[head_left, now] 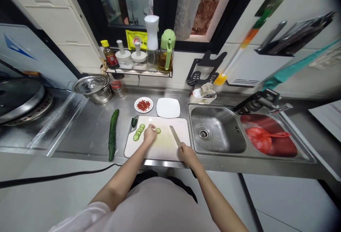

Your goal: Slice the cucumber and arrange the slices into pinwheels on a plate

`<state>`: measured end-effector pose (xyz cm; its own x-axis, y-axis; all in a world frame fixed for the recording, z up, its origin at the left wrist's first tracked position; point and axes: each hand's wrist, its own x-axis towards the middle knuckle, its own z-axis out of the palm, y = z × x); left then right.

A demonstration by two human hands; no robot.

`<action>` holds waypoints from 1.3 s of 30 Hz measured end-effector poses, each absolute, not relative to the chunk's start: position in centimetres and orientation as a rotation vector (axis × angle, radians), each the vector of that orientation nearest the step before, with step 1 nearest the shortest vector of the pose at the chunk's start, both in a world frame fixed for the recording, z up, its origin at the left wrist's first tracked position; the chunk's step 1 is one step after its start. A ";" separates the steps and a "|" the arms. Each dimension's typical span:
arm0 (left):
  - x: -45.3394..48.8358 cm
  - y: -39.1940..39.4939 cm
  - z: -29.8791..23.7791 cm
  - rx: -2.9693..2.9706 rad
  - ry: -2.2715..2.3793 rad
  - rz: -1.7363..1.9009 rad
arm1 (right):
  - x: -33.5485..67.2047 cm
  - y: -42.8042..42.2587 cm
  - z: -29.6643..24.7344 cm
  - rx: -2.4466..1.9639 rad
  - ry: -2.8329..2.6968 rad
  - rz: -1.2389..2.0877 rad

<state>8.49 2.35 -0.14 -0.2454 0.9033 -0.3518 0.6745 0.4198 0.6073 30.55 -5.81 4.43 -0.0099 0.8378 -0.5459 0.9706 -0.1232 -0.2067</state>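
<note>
A white cutting board (165, 147) lies on the steel counter in front of me. My left hand (149, 133) rests on the board with its fingers curled, touching a cucumber slice (158, 130). A row of cucumber slices (139, 132) lies just left of that hand, with a dark green cucumber end (134, 122) beyond them. My right hand (187, 154) is closed round the handle of a knife (175, 136), whose blade lies over the board's right part, pointing away from me. A whole cucumber (112, 134) lies on the counter left of the board.
A small plate of chopped red chilli (143, 105) and a square white plate (168, 108) sit behind the board. A steel sink (217, 131) is to the right, with a red bag (262, 138) in the far basin. A lidded pot (93, 88) and a stove stand left.
</note>
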 end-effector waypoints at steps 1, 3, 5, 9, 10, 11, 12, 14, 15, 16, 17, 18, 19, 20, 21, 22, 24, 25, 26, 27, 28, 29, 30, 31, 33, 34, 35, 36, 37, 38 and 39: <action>8.5 2.0 -0.4 1.352 2.006 0.437 | 30.5 -5.8 4.5 2.031 1.913 -0.823; 8.4 1.6 -0.8 1.416 1.986 0.425 | 30.5 -5.9 4.5 2.031 1.921 -0.810; 8.2 1.3 -1.0 1.495 1.954 0.419 | 30.4 -6.0 4.7 2.022 1.925 -0.800; 8.0 0.9 -1.3 1.644 1.912 0.416 | 29.8 -6.5 5.3 1.982 1.950 -0.804; 8.0 0.8 -1.4 1.671 1.906 0.415 | 29.6 -6.8 5.5 1.964 1.961 -0.806; 7.9 0.8 -1.5 1.691 1.901 0.415 | 29.3 -7.0 5.8 1.945 1.972 -0.807; 7.9 0.7 -1.6 1.706 1.895 0.416 | 29.0 -7.3 6.0 1.927 1.982 -0.805; 7.9 0.8 -1.7 1.725 1.879 0.417 | 28.4 -7.6 6.5 1.893 2.006 -0.805; 7.9 0.8 -1.7 1.729 1.871 0.416 | 28.2 -7.8 6.7 1.879 2.016 -0.805; 7.9 0.9 -1.8 1.730 1.864 0.413 | 28.0 -7.9 6.9 1.865 2.022 -0.807; 7.8 1.0 -1.8 1.729 1.859 0.409 | 27.9 -7.9 7.0 1.854 2.024 -0.810; 7.8 1.1 -1.8 1.726 1.856 0.406 | 27.7 -7.9 7.0 1.849 2.022 -0.811; 7.8 1.2 -1.9 1.722 1.855 0.405 | 27.6 -7.8 7.0 1.849 2.020 -0.810; 7.8 1.3 -1.9 1.716 1.856 0.406 | 27.5 -7.8 7.0 1.850 2.016 -0.809; 7.8 1.4 -2.0 1.712 1.856 0.410 | 27.4 -7.7 7.0 1.851 2.016 -0.809; 7.7 1.4 -2.0 1.709 1.855 0.417 | 27.4 -7.7 6.9 1.850 2.018 -0.810; 7.7 1.4 -2.1 1.707 1.853 0.434 | 27.3 -7.6 6.7 1.843 2.019 -0.809; 7.7 1.4 -2.2 1.707 1.854 0.440 | 27.2 -7.6 6.6 1.838 2.023 -0.808; 7.7 1.4 -2.2 1.708 1.854 0.442 | 27.2 -7.6 6.5 1.835 2.028 -0.805; 7.7 1.3 -2.2 1.709 1.855 0.442 | 27.2 -7.6 6.4 1.833 2.030 -0.803; 7.7 1.3 -2.2 1.709 1.857 0.439 | 27.2 -7.6 6.4 1.830 2.030 -0.804; 7.8 1.3 -2.2 1.708 1.858 0.434 | 27.2 -7.6 6.4 1.826 2.029 -0.807; 7.8 1.3 -2.2 1.705 1.860 0.429 | 27.2 -7.6 6.5 1.823 2.026 -0.811; 7.8 1.3 -2.1 1.702 1.862 0.424 | 27.1 -7.6 6.5 1.819 2.022 -0.816; 7.9 1.3 -2.0 1.694 1.862 0.414 | 27.1 -7.6 6.6 1.815 2.019 -0.819; 7.9 1.4 -1.9 1.688 1.863 0.408 | 27.1 -7.6 6.6 1.813 2.019 -0.817; 7.9 1.4 -1.8 1.683 1.865 0.401 | 27.1 -7.6 6.6 1.812 2.018 -0.816; 7.9 1.4 -1.8 1.678 1.866 0.395 | 27.1 -7.6 6.5 1.809 2.019 -0.817; 7.9 1.4 -1.7 1.673 1.867 0.388 | 27.1 -7.5 6.3 1.808 2.023 -0.820; 7.9 1.3 -1.6 1.669 1.868 0.384 | 27.0 -7.5 6.1 1.809 2.027 -0.823; 7.9 1.3 -1.6 1.666 1.868 0.380 | 27.0 -7.5 5.9 1.808 2.032 -0.826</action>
